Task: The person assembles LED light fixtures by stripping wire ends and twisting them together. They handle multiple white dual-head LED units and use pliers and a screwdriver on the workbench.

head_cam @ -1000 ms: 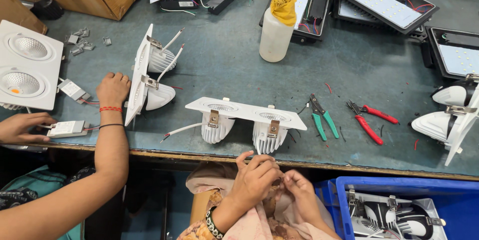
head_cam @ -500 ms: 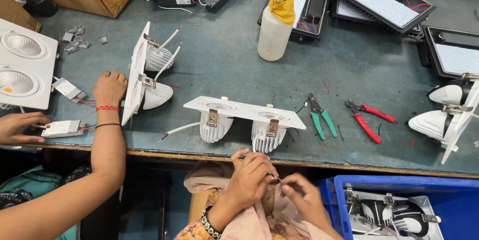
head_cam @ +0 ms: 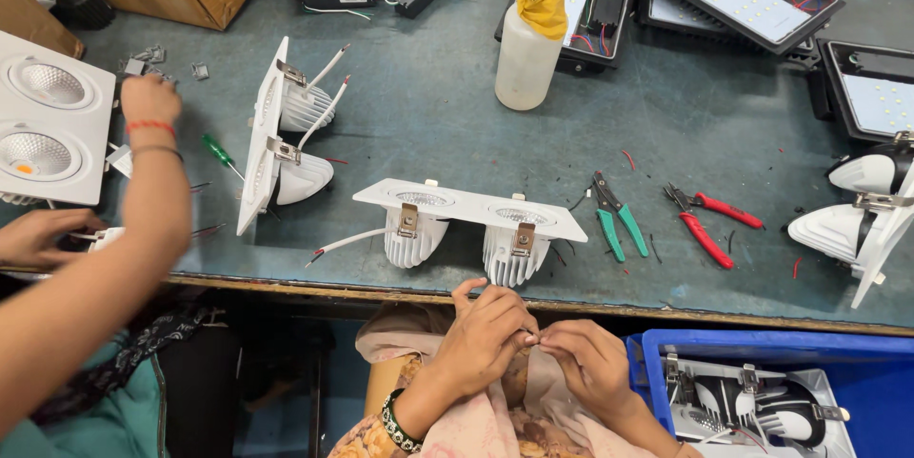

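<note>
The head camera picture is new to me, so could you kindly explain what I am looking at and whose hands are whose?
The single view comes from a camera worn on a person's head, looking down at a workbench. No machine is involved. The two hands at the bottom belong to the wearer: the left hand and right hand meet below the bench edge, fingertips pinched on something too small to identify. Just beyond them lies a white twin downlight fixture with loose wires. To its right are green-handled pliers and red-handled cutters; farther back stands a plastic bottle with a yellow cloth. The arm on the left is a co-worker's, beside another fixture standing on edge. A blue crate holds more fixtures.
</note>
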